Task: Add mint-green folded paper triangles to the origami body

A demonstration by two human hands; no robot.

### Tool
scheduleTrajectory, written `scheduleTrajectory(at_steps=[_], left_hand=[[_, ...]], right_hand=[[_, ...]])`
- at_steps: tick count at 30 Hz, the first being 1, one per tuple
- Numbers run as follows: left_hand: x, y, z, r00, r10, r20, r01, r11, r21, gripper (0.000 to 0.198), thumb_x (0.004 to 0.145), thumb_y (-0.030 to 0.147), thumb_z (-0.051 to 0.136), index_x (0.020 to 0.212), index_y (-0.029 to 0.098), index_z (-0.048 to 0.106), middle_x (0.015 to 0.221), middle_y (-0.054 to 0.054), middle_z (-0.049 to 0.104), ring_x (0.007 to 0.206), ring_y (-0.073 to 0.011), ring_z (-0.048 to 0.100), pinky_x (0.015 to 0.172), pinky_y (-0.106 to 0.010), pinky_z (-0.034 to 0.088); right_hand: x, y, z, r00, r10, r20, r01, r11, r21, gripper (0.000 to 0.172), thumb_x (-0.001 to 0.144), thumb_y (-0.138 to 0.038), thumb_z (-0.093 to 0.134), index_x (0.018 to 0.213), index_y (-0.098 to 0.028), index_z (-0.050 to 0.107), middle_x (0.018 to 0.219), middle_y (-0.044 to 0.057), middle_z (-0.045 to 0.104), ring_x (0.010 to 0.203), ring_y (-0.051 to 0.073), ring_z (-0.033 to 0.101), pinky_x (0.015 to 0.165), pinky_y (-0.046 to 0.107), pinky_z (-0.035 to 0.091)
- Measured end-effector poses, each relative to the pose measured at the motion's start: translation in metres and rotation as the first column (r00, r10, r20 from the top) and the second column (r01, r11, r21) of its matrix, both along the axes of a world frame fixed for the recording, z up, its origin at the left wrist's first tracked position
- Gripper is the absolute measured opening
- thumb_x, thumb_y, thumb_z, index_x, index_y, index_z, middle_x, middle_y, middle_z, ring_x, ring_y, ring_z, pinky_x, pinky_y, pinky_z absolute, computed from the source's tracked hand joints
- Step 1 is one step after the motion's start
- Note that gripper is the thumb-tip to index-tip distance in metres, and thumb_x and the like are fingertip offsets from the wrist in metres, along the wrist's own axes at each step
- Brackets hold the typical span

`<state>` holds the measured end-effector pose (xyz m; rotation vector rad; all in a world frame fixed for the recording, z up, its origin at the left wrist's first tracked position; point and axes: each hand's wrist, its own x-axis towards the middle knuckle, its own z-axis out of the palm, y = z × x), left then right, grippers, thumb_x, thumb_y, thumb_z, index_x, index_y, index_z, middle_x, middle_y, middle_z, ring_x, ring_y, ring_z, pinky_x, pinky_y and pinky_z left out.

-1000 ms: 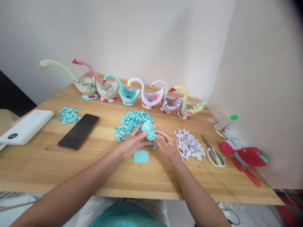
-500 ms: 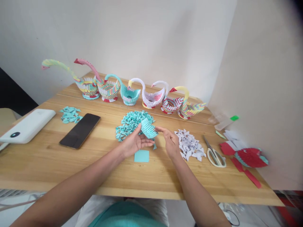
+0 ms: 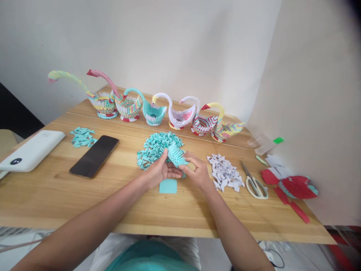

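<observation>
My left hand (image 3: 159, 171) holds a small teal model of interlocked folded paper pieces (image 3: 176, 155), thumb on its near left side and fingers beneath. My right hand (image 3: 197, 170) has closed in from the right, thumb and fingers bent at the model's right edge. Whether a loose piece is between those fingertips I cannot make out. Behind the hands spreads a heap of teal folded paper pieces (image 3: 153, 145). Below them lies a flat teal paper rectangle (image 3: 168, 186). White folded paper pieces (image 3: 225, 172) are piled right of my right hand.
Several paper swans line the back, among them a teal swan (image 3: 153, 113). To the left are a phone (image 3: 94, 156), a white power bank (image 3: 34, 150) and a smaller teal pile (image 3: 82, 137). Scissors (image 3: 256, 186) and a red paper model (image 3: 299, 187) lie at the right.
My right hand has moved left and its fingers, stretched out before, now bend in against the model's right edge. My left hand keeps its hold on the model.
</observation>
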<state>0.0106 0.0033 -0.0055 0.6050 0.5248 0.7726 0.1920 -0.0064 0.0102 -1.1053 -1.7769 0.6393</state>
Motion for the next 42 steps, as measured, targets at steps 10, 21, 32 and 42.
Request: scheduleTrajectory(at_steps=[10, 21, 32, 42], left_hand=[[-0.001, 0.0, 0.007, 0.992, 0.118, 0.046, -0.115, 0.991, -0.064, 0.033, 0.085, 0.042, 0.069, 0.103, 0.014, 0.064, 0.097, -0.011, 0.074, 0.084, -0.0223, 0.074, 0.084, -0.036, 0.059], [-0.005, 0.004, 0.014, 0.999, -0.011, 0.035, 0.016, 0.989, -0.149, 0.07, 0.097, 0.062, 0.023, 0.119, 0.007, 0.06, 0.097, -0.022, 0.075, 0.076, -0.0239, 0.076, 0.072, -0.03, 0.06], [-0.008, 0.006, 0.008, 0.996, -0.068, 0.061, 0.079, 0.974, -0.21, 0.078, 0.091, 0.07, 0.029, 0.122, 0.004, 0.056, 0.095, -0.026, 0.074, 0.072, -0.0247, 0.075, 0.069, -0.031, 0.059], [-0.006, 0.001, 0.009, 0.993, 0.033, 0.115, -0.025, 0.997, -0.073, 0.049, 0.095, 0.054, 0.047, 0.125, 0.017, 0.061, 0.127, -0.016, 0.067, 0.101, -0.0235, 0.07, 0.092, -0.039, 0.055]], right_hand=[[0.002, -0.003, 0.004, 0.988, -0.008, -0.153, -0.009, 0.994, -0.112, 0.038, 0.093, -0.054, 0.054, 0.107, -0.025, 0.075, 0.108, 0.007, 0.076, 0.106, 0.025, 0.068, 0.098, 0.042, 0.05], [0.003, -0.003, 0.008, 0.973, -0.014, -0.232, -0.018, 0.991, -0.134, 0.048, 0.097, -0.057, 0.045, 0.113, -0.021, 0.074, 0.109, 0.009, 0.077, 0.107, 0.025, 0.069, 0.098, 0.039, 0.052], [0.0, -0.003, 0.009, 0.994, -0.019, -0.108, 0.001, 0.986, -0.169, 0.037, 0.089, -0.052, 0.06, 0.11, -0.025, 0.075, 0.113, 0.006, 0.076, 0.108, 0.026, 0.069, 0.097, 0.042, 0.052], [-0.006, -0.003, 0.0, 0.994, -0.056, -0.098, 0.051, 0.997, -0.051, 0.021, 0.081, -0.047, 0.071, 0.082, -0.026, 0.075, 0.089, 0.003, 0.076, 0.095, 0.025, 0.069, 0.096, 0.043, 0.051]])
